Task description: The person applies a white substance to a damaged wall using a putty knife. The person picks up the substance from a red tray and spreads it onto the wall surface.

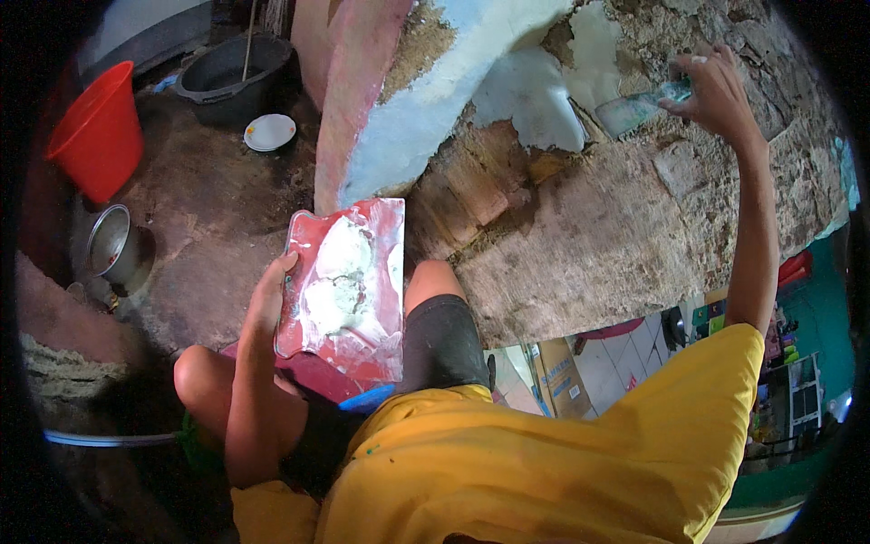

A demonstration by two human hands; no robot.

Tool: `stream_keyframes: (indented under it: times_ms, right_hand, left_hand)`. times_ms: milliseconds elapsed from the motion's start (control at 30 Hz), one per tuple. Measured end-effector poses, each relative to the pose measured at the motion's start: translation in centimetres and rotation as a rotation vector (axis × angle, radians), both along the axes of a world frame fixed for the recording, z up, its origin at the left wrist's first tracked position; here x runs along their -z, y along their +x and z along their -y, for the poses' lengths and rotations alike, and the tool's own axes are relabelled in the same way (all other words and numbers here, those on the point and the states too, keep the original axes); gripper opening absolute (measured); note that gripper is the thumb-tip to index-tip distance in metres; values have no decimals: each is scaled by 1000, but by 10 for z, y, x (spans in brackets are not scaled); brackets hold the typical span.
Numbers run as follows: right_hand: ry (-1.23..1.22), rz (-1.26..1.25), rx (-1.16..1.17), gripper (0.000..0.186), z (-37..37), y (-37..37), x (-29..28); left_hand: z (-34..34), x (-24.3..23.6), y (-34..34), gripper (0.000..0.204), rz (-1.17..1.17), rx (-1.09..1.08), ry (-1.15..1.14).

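My left hand [275, 279] grips the edge of a red plastic board [384, 361], held above my lap. A thick heap of white putty [343, 258] is spread over the board's middle, with smears toward its edges. Up at the far right, my right hand [718, 95] is closed around a greenish, see-through scraper [630, 113]. The scraper's blade lies at the rough wall [580, 227], beside a smooth pale patch of putty [530, 95]. White specks show on the right fingers.
On the floor at the left are a red bucket [100, 136], a black tub [237, 77] with a stick in it, a white plate [270, 132] and a metal pot [111, 240]. A cardboard box [564, 379] stands beyond the wall, near shelves at the right.
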State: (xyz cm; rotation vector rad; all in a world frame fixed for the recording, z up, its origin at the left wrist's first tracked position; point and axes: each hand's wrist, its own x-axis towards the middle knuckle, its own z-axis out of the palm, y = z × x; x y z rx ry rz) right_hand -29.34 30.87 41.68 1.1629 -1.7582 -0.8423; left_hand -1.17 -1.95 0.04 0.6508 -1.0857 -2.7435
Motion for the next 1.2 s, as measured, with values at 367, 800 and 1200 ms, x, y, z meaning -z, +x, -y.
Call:
stream_keyframes:
  times_ms: [367, 800, 1200]
  right_hand:
    - [-116, 47, 267, 50, -3, 44, -25]
    - [-141, -20, 188, 42, -2, 43, -13]
    - [-74, 16, 76, 48, 14, 10, 14]
  left_hand:
    - [3, 11, -1, 34, 20, -24, -17]
    - [3, 11, -1, 34, -7, -49, -41]
    - [3, 8, 0, 34, 49, -33, -105]
